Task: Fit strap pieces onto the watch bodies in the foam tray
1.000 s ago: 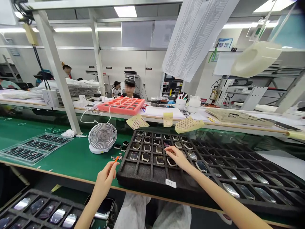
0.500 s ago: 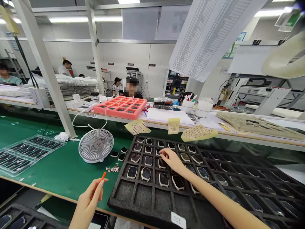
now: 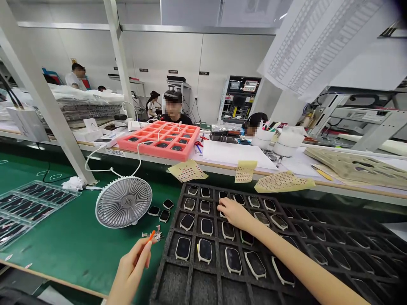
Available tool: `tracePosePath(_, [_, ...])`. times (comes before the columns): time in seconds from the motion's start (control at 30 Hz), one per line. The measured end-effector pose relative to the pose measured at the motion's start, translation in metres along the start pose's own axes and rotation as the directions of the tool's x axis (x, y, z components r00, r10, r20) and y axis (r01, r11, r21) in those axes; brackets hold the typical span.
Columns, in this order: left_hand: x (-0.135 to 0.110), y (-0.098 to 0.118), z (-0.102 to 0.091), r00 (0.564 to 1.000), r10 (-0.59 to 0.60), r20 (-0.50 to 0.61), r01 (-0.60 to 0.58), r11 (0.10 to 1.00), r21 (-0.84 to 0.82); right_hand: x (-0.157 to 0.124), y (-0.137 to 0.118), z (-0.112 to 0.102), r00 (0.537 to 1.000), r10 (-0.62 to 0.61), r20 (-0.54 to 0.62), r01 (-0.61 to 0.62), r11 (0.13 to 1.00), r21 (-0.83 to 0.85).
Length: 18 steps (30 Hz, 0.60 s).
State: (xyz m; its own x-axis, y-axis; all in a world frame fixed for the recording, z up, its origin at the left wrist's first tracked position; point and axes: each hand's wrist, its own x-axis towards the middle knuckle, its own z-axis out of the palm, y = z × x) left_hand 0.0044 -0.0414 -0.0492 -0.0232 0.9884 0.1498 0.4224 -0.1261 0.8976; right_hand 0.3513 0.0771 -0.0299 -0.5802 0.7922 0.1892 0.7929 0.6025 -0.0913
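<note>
My left hand (image 3: 135, 263) pinches a thin orange stick (image 3: 152, 235), its tip up, in front of a small pile of light metal-looking pieces (image 3: 158, 232) on the green mat. My right hand (image 3: 235, 214) reaches into a black foam tray (image 3: 203, 286) that holds rows of smartwatches without straps. Its fingers are bent together on a smartwatch (image 3: 223, 214) in the second row from the back, which they partly cover. Three more smartwatches (image 3: 164, 216) lie on the mat left of the tray.
A white fan (image 3: 127, 202) stands left of the tray, and clear plastic trays (image 3: 34, 203) lie further left. A red foam tray (image 3: 152, 148) rests on the shelf above, where yellow perforated sheets (image 3: 189, 170) hang. Co-workers sit beyond it.
The view has shifted and come closer to the tray. My left hand has moved right with the orange stick, nearer the small pieces. My right hand stays at the same smartwatch.
</note>
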Motion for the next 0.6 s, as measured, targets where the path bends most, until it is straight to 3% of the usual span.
tracePosePath(0.17, [0.010,0.003,0.004,1.000,0.001,0.011,0.000,1.000,-0.010,0.015,-0.011,0.001,0.995,0.072,-0.076,-0.066,0.995,0.081])
tracePosePath(0.33, [0.021,0.011,0.010,0.998,-0.006,0.056,0.006,1.000,-0.016,0.038,-0.022,0.015,0.969,0.220,-0.110,-0.185,0.946,0.265])
tracePosePath(0.47, [0.026,0.021,0.019,0.993,-0.004,0.114,0.008,0.999,-0.037,0.048,-0.029,0.023,0.940,0.325,-0.105,-0.245,0.856,0.455])
tracePosePath(0.6, [0.029,0.038,0.022,0.979,0.013,0.202,-0.009,1.000,-0.020,0.055,-0.041,0.021,0.929,0.362,-0.071,-0.229,0.718,0.658])
